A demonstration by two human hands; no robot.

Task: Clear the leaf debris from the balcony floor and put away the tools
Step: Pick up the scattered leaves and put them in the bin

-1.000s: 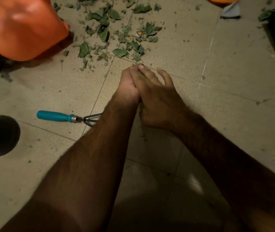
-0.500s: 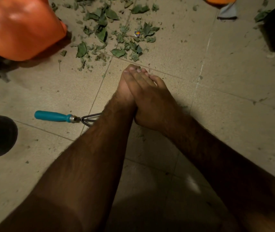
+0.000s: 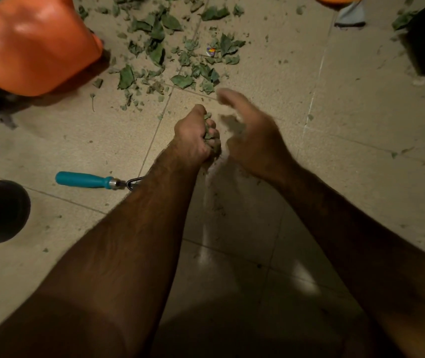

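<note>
Left hand [image 3: 193, 136] fisted round a clump of crushed leaf bits [image 3: 209, 135], crumbs showing between the fingers. Right hand [image 3: 251, 136] just beside it, motion-blurred, fingers loosely curved and apart, gripping nothing visible. Loose leaf debris [image 3: 159, 40] lies beyond both hands on the speckled tile floor [image 3: 361, 125]: torn green pieces, too many to count. One hand rake [image 3: 87, 180], teal handle, beside the left forearm. One glossy orange container [image 3: 30, 45], upper left

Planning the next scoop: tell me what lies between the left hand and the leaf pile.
Head view: only floor with a grout line and a few small leaf crumbs lies between the left hand, which grips leaf bits, and the pile.
</note>
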